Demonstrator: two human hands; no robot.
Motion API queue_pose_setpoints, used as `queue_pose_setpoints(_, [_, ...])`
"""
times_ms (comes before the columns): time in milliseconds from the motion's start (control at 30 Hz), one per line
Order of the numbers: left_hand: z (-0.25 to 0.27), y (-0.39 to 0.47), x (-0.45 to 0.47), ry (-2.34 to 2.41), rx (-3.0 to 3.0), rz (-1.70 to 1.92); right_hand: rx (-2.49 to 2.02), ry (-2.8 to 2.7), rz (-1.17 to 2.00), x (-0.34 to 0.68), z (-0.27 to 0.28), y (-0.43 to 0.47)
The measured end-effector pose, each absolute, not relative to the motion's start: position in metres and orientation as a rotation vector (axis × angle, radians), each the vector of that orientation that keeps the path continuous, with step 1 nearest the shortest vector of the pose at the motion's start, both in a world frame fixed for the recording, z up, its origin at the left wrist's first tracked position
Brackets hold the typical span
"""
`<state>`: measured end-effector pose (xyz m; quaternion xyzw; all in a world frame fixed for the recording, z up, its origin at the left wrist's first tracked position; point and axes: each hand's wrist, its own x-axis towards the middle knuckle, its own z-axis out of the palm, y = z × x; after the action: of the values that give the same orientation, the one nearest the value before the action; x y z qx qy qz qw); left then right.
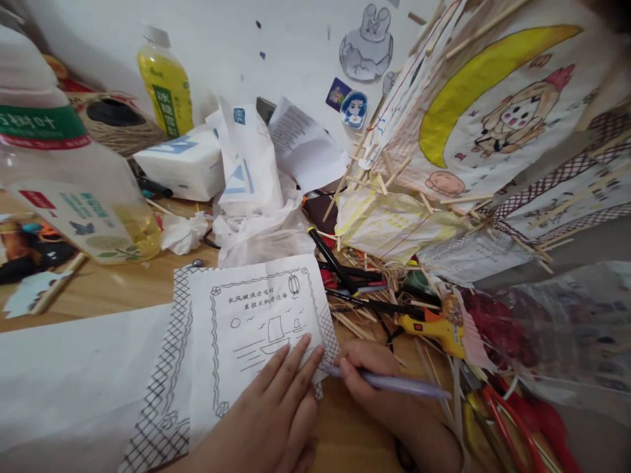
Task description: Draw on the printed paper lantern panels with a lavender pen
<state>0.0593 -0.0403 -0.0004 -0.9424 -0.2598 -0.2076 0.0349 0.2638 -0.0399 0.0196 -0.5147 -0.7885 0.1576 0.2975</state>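
A white sheet of paper with a line drawing of sailing boats, Chinese writing and a wavy border lies on the table. It overlaps a longer paper strip that carries a crosshatched band. My left hand rests flat on the drawing's lower right, fingers stretched out. Closed around a light purple pen, my right hand is at the sheet's right edge. The pen's tip points left, towards the crosshatched strip there; whether it touches the paper I cannot tell.
Paper lanterns on wooden sticks stand at the right. A yellow glue gun, black markers and scissors lie right of the drawing. A large bottle, a yellow drink bottle and tissue packs stand behind.
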Motion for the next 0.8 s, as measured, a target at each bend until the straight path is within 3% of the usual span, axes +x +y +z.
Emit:
queue_pose_setpoints(333, [0.0022,-0.0396,0.0588,-0.794,-2.960,-0.643,-1.309,-2.163,0.290,0.2602,0.0193,-0.0365])
queue_pose_setpoints(800, [0.0048,-0.0411,0.0574,-0.796,-2.934,-0.623,-1.280,-2.118,0.454,0.2625,0.0126,-0.0374])
